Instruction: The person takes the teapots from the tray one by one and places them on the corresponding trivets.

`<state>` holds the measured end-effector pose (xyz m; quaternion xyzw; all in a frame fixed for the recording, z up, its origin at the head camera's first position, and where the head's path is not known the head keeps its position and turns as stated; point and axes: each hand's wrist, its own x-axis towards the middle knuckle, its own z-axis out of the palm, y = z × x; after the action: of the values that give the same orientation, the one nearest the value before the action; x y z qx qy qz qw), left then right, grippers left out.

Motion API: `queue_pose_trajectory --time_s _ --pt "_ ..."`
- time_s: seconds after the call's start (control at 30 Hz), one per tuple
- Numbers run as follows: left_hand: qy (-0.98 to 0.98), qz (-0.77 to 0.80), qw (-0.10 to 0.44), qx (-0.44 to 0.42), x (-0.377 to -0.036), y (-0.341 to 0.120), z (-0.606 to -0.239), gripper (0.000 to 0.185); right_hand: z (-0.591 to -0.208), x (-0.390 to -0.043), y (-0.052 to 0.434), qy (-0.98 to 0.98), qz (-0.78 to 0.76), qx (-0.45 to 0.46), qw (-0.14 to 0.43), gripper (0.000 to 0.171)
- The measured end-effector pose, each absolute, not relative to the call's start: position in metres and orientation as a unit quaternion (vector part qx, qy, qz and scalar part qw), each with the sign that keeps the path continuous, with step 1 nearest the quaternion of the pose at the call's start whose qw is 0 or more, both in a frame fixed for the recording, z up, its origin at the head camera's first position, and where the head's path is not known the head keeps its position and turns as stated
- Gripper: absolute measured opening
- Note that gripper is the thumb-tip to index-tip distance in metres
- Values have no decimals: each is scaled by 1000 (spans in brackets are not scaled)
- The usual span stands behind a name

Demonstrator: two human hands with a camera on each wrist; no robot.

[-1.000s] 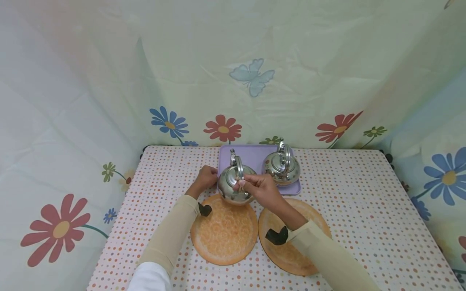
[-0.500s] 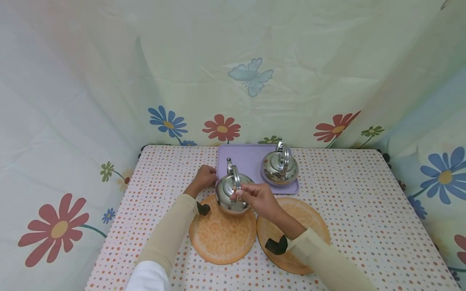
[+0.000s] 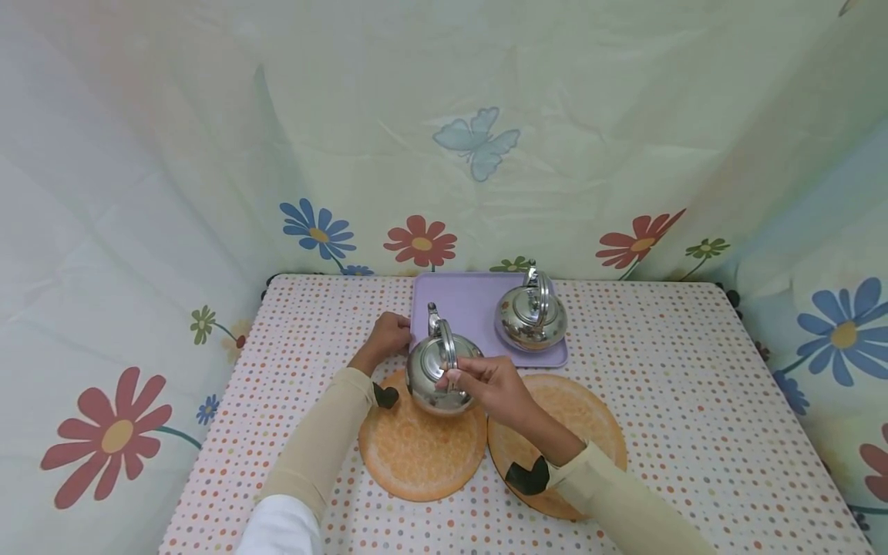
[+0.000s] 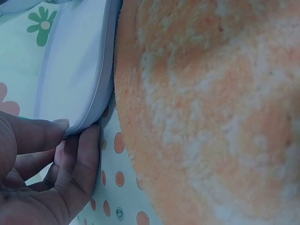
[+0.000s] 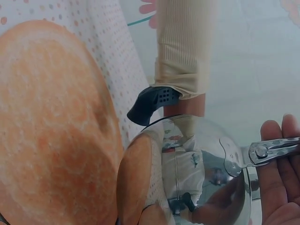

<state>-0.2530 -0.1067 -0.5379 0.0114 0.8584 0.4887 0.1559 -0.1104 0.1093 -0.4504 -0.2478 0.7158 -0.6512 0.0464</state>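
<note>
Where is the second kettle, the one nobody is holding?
In the head view, the second kettle sits on the right part of the purple tray, at the table's far edge.

A play-like tea corner at home, dotty tablecloth [image 3: 659,370], flower and butterfly curtain [image 3: 444,154] all around, shiny kettles [image 3: 533,317], purple tray [image 3: 472,308]

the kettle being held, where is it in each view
Head: the held kettle sits at centre, gripped by its handle in the right hand, over the left orange mat.
Left wrist: not in it; only the purple tray's edge and the mat.
Right wrist: lower right, its shiny body filling the corner.
Shared landmark: the left orange mat.
</note>
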Motion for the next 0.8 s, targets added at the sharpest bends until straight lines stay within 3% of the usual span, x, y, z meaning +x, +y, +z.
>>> queue_pose_trajectory --time_s 0.8 --pt "854 492 167 -11 -251 -105 -538 37 -459 -90 107 693 -671 -259 37 20"
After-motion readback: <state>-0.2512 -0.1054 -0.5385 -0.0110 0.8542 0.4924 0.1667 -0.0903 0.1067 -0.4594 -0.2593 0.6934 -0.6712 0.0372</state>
